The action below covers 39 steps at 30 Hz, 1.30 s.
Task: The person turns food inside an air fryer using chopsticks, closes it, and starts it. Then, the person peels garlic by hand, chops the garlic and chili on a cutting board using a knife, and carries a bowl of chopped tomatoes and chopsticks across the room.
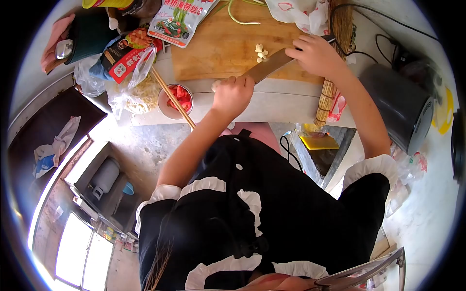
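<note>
A broad metal knife (270,66) lies slantwise over the front part of a wooden cutting board (208,58). My right hand (314,54) is closed round its handle end. At the blade's other end, my left hand (233,95) has its fingers curled together near the board's front edge; a small pale piece (215,86) shows beside them, and what the fingers hold is hidden. Several pale chopped pieces (261,52) sit on the board just behind the blade. Green stalks (238,19) lie at the board's back.
A bowl of red pieces (180,98) with chopsticks (170,94) across it stands left of the board. Beyond are a food packet (177,24) and bagged noodles (138,94). On the right are a straw brush (324,104), a dark cylindrical container (395,104) and black cables (388,22).
</note>
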Tool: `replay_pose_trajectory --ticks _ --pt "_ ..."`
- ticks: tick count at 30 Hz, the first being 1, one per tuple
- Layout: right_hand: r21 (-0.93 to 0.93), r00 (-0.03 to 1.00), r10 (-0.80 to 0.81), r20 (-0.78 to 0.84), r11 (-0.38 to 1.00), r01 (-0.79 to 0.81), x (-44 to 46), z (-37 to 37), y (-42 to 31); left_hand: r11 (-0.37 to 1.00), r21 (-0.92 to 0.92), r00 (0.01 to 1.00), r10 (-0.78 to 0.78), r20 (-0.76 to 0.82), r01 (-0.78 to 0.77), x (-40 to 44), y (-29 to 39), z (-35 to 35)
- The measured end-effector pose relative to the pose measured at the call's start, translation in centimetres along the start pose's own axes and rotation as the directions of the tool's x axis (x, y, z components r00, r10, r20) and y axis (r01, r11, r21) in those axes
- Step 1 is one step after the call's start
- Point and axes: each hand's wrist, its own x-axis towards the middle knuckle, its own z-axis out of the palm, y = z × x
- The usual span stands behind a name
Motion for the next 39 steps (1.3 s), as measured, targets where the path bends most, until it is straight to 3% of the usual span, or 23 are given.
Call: replay_pose_trajectory --ticks 10,21,39 --pt "0.014 0.994 0.079 0.081 0.997 -0.080 1.3 0.7 0.8 0.989 -0.021 0.987 -0.146 -0.070 0.145 1.0 -1.1 0.9" --pt "0.015 0.979 0.154 0.130 0.987 -0.157 1.6 1.6 1.3 0.985 0.006 0.985 -0.169 -0.036 0.170 1.4 -1.1 2.0" --pt "0.002 0.980 0.153 0.128 0.988 -0.154 2.1 3.0 2.3 0.984 -0.037 0.985 -0.174 0.019 0.174 2.1 -1.7 3.2"
